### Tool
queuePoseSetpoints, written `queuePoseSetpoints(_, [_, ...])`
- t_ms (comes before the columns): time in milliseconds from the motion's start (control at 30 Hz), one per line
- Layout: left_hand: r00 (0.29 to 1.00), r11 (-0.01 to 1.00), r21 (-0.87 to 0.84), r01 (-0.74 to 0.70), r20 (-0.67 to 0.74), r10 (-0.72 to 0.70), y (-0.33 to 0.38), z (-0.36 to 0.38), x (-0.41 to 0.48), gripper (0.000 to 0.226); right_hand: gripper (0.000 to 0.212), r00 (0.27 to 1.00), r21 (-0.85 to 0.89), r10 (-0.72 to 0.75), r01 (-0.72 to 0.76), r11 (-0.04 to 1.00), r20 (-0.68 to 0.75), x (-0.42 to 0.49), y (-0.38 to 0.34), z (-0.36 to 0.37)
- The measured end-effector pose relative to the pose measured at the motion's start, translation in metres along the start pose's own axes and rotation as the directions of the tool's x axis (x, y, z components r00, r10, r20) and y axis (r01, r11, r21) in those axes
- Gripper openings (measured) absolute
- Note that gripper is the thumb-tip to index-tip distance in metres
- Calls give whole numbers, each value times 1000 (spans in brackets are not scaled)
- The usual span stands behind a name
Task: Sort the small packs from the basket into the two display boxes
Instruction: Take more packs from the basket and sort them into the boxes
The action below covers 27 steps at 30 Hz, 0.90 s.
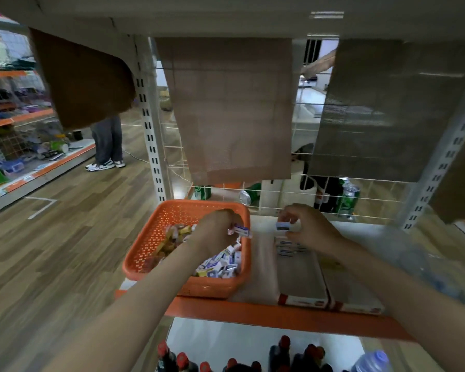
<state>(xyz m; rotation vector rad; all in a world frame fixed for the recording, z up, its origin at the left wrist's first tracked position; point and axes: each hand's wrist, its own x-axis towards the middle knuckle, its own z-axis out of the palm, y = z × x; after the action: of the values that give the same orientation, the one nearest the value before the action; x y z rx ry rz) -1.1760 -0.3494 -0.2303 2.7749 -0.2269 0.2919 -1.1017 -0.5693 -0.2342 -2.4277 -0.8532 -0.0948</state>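
1. Right now the small packs (220, 264) lie heaped in the orange basket (145, 253). The white-and-blue ones crowd its five o'clock corner and the yellowish ones lie toward ten o'clock.
2. The left hand (218, 232) hangs over the basket's right half with its fingers curled. The tips pinch one white-and-blue pack (240, 230) just above the three o'clock rim.
3. The right hand (304, 226) is at three o'clock from the basket, fingers bent. Thumb and fingertips pinch a blue-faced pack (282, 226) over the far end of the left display box (301, 277).
4. The right display box (344, 296) lies just beside the left one, both with red-and-white fronts at the shelf lip (253, 311). A few rows of packs (286, 249) sit at the left box's far end and the rest of its floor is bare. The right forearm covers much of the right box.
5. The basket sits at the shelf's left end, with a strip of bare shelf between it and the left box.
6. At twelve o'clock a wire grid (279, 196) closes the back, with green cans (346, 202) behind it. Brown mats (234, 108) hang above the hands.
7. At six o'clock, dark bottles (279, 353) stand on the shelf below.
8. At ten o'clock, well apart, a person's legs (108, 143) stand on the wooden floor.
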Motion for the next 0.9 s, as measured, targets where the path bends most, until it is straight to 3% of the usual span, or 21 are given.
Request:
queuePoseSetpoints(167, [999,999,-25,-40,-26,40,39,22,18,19,24,985,-33,127,-131,991,-120,-45,60,-45])
queuePoseSetpoints(400, [993,992,-29,-121,-3,121,89,50,37,20,24,908,-129,311,-357,925,-281,-112,135,-105])
queuePoseSetpoints(567, [986,988,-30,-154,56,156,107,63,45,17,25,867,-117,417,-461,880,-273,-136,159,-114])
queuePoseSetpoints(700, [978,979,-33,-199,52,201,114,66,47,17,34,822,-217,560,-569,793,-106,-142,167,-114])
queuePoseSetpoints(767, [976,977,-36,-209,61,211,117,66,47,17,36,836,-229,545,-544,807,-68,-139,159,-110])
queuePoseSetpoints(900, [979,981,-31,-193,67,195,117,66,47,17,28,953,-23,295,-297,955,-67,-118,109,-90])
